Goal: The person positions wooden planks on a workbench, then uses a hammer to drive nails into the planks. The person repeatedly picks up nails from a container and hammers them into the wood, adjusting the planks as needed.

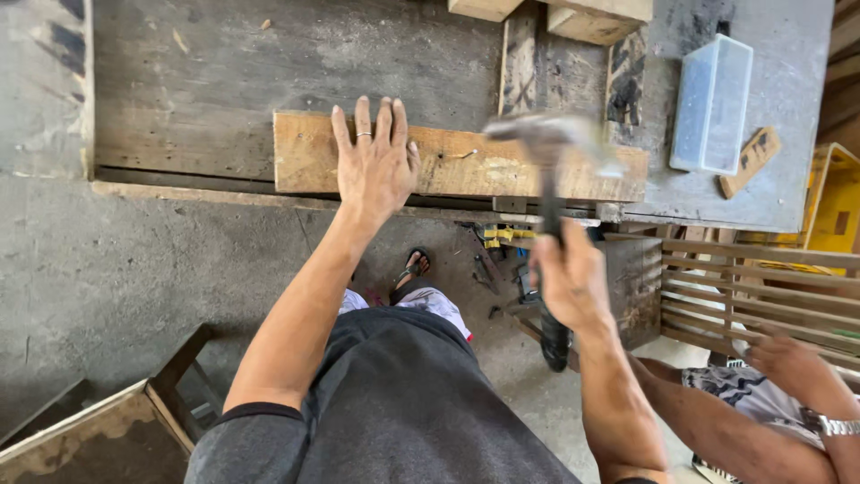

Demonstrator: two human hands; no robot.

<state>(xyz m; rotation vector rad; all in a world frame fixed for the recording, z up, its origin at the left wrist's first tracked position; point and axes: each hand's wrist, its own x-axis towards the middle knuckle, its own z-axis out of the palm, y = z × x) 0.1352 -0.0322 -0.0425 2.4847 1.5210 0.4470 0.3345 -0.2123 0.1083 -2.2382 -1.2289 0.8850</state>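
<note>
On the table (224,72) we see one plank (466,166), lying flat along the near edge. Our left hand (376,166) is open and presses flat on the plank, and our right hand (571,282) is closed around the handle of one hammer (548,143), whose head is blurred above the plank. One nail (464,155) lies bent on the wood, not driven in, so we judge that the nailing is only at the beginning. We count also one clear box (712,103) and one small wood piece (751,159) beside it. Another person's hand (788,358) is at the lower right.
</note>
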